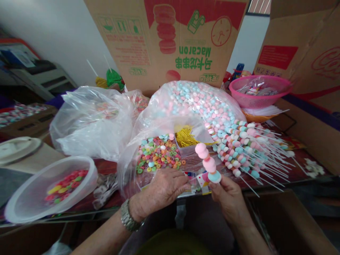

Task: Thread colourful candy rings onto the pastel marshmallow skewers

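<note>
My right hand (228,194) grips a white stick holding a stack of pink and pale blue marshmallows (208,163) upright. My left hand (162,187) pinches a small clear printed bag (199,182) just below the stack, its edge touching the lowest blue marshmallow. Beyond the hands, a large clear bag of pink and blue marshmallows (199,102) lies open. Colored cereal rings (158,154) and gold twist ties (186,138) sit just behind my left hand. Several finished skewers (247,152) fan out to the right.
A translucent white bowl of cereal rings (50,187) stands at the front left, beside a bulging plastic bag (92,120). A pink basket (260,92) stands at the back right. Upright cardboard boxes (164,39) rise behind the table, and an open carton (287,219) sits at the lower right.
</note>
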The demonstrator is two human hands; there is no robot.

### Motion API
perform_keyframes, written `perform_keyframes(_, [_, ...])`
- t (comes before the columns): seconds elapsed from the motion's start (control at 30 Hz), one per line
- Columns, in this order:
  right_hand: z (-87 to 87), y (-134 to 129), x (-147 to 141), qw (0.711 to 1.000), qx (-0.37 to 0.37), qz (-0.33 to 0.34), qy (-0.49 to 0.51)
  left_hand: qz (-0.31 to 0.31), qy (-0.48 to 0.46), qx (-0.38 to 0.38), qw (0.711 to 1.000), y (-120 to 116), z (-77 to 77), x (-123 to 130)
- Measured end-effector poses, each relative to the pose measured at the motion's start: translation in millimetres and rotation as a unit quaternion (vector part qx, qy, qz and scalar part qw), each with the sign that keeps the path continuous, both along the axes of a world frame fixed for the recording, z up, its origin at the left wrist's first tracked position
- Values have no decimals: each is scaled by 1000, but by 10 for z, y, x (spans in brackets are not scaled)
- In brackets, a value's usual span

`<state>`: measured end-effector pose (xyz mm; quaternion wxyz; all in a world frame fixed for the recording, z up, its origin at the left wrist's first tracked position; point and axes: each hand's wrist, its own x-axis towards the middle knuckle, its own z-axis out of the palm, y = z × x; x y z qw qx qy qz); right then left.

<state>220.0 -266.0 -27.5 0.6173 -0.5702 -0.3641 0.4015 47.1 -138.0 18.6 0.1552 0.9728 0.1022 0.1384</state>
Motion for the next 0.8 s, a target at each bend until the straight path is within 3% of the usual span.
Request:
perform_keyframes(0.13, [14, 101, -109, 1000, -8, 27, 6, 21, 17, 1, 1000, -33, -94, -34])
perform_keyframes(0.3, [56, 84, -63, 998, -28, -3, -64, 53, 22, -33, 998, -80, -214, -76])
perform_keyframes(0.43, [112, -74, 117, 998, -34, -32, -41, 50, -23, -66, 996, -32, -170, -197])
perform_keyframes(0.5, [160, -207, 277, 993, -33, -59, -98, 52, -35, -63, 996, 15, -135, -278])
perform_keyframes(0.57, [218, -331, 449, 977, -19, -62, -202, 51, -47, -58, 996, 59, -113, -340])
perform_keyframes(0.67, [316, -436, 644, 937, 45, -1, -347, 38, -52, -56, 996, 105, -90, -366])
perform_keyframes(0.8, [435, -434, 737, 878, 103, 46, -465, 15, -37, -53, 998, 131, -27, -321])
